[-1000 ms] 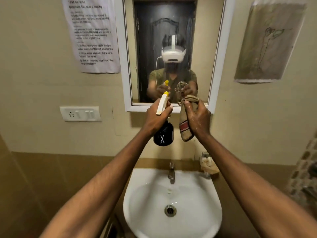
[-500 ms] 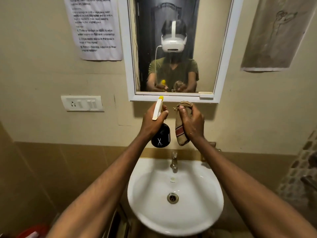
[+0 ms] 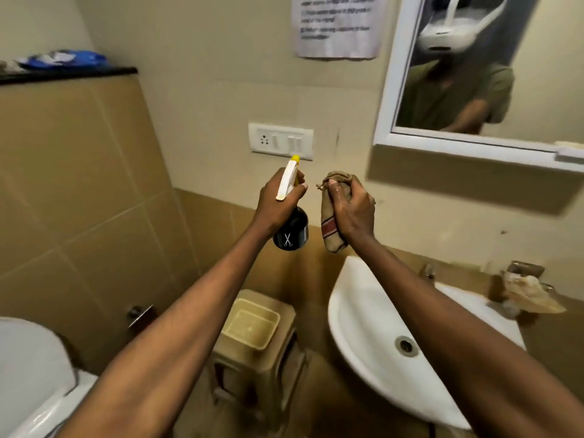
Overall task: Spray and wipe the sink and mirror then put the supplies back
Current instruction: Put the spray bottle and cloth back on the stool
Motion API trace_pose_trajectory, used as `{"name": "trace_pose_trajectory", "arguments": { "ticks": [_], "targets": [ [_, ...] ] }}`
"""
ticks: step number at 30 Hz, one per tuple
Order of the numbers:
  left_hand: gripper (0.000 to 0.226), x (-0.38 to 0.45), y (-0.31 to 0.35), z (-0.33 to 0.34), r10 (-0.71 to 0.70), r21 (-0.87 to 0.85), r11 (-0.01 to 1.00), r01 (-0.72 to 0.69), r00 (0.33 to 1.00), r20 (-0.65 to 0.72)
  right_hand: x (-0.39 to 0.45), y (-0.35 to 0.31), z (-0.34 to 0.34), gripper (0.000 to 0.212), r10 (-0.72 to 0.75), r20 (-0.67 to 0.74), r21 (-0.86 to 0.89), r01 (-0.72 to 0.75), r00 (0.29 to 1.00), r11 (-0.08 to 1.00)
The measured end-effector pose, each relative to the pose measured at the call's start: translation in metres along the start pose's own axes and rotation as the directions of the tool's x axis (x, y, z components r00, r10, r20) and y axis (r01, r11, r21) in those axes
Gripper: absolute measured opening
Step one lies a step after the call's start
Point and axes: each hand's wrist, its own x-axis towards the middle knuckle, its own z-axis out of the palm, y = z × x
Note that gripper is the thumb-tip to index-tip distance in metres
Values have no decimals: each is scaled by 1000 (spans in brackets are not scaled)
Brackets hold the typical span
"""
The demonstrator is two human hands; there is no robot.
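My left hand [image 3: 278, 203] grips a black spray bottle [image 3: 292, 230] with a white and yellow trigger head, held upright in front of the wall. Beside it, my right hand [image 3: 352, 208] is closed on a bunched brown cloth [image 3: 330, 227] with red stripes that hangs down. Both hands are left of the white sink [image 3: 363, 330] and below-left of the white-framed mirror [image 3: 392, 90]. Below the hands stands a beige stool [image 3: 227, 358] with a pale yellow tray [image 3: 252, 324] on top.
A toilet [image 3: 31, 368] sits at the lower left. A switch plate [image 3: 281, 141] and a paper notice [image 3: 338, 26] are on the wall. A dark ledge [image 3: 72, 74] at upper left carries a blue packet. A tap [image 3: 427, 273] and a wall soap holder [image 3: 524, 289] are behind the sink.
The view has swung left and down: the mirror and sink have shifted to the right, and the stool, tray and toilet have come into view. Both hands still hold bottle and cloth, now lower.
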Motion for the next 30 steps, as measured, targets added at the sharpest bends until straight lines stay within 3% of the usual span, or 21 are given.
{"name": "trace_pose_trajectory", "arguments": {
  "ticks": [7, 11, 18, 22, 27, 30],
  "targets": [
    [18, 5, -85, -87, -66, 15, 998, 66, 998, -20, -27, -8, 110, 29, 42, 113, -7, -41, 993, 999],
    [23, 3, -158, -106, -149, -14, 989, 150, 988, 25, -42, 25, 167, 33, 109, 193, -74, -96, 975, 993],
    [36, -24, -283, -87, -208, -51, 975, 216, 969, 135, -75, 123, 236, 49, 212, 359, -189, -152, 909, 970],
    [56, -42, -355, -64, -254, -95, 959, 269, 956, 144, -99, 186, 265, 45, 252, 441, -245, -155, 861, 957],
    [41, -58, -428, -33, -314, -141, 932, 332, 939, 137, -127, 251, 301, 22, 295, 528, -294, -154, 796, 943],
    [40, -68, -461, -22, -314, -162, 927, 338, 937, 155, -147, 284, 325, 21, 287, 573, -282, -144, 768, 949]
  ]
}}
